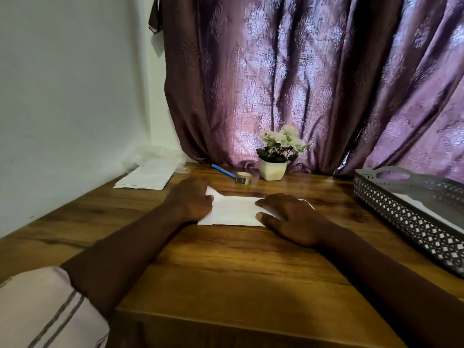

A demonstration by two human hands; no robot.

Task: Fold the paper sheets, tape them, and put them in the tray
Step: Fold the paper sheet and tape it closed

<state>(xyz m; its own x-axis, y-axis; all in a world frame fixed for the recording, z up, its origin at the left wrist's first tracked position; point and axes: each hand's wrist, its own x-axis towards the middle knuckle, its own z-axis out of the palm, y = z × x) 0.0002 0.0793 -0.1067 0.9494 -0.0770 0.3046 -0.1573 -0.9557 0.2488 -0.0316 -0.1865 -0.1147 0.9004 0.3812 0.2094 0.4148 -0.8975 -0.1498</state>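
A white paper sheet [234, 210], folded, lies flat in the middle of the wooden table [226, 267]. My left hand [189, 200] is curled over its left end, fingers closed on the paper's upper left corner, which lifts a little. My right hand [291, 217] lies flat on the right end, fingers spread and pressing it down. A small roll of tape [243, 178] stands behind the sheet. The grey perforated tray [401, 212] sits at the right edge with white paper inside.
A stack of white sheets [147, 177] lies at the back left by crumpled clear plastic. A blue pen [223, 170] and a white pot of flowers [273, 162] stand at the back, in front of a purple curtain. A white wall runs along the left.
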